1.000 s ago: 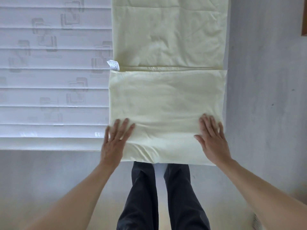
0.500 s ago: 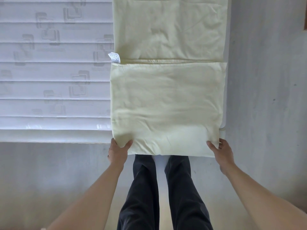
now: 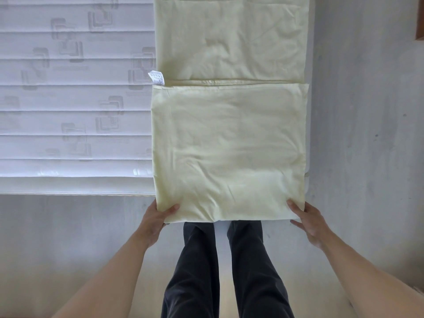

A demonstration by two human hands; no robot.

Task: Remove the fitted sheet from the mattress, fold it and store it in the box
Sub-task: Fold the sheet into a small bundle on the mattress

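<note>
A pale yellow sheet (image 3: pixel 229 143) lies folded into a long strip along the right side of the white quilted mattress (image 3: pixel 75 111), its near end doubled back on itself and hanging slightly over the mattress's near edge. A small white label (image 3: pixel 157 77) sticks out from the sheet's left side, just where the doubled layer ends. The left hand (image 3: pixel 156 216) grips the sheet's near left corner, thumb on top of the cloth and fingers tucked beneath it. The right hand (image 3: pixel 306 218) grips the near right corner the same way, thumb on top, with its fingers partly showing below the fold. Below the sheet's near edge stand the person's legs in dark trousers (image 3: pixel 199 267) on a pale floor (image 3: pixel 367 134), which runs along the mattress's right side.
</note>
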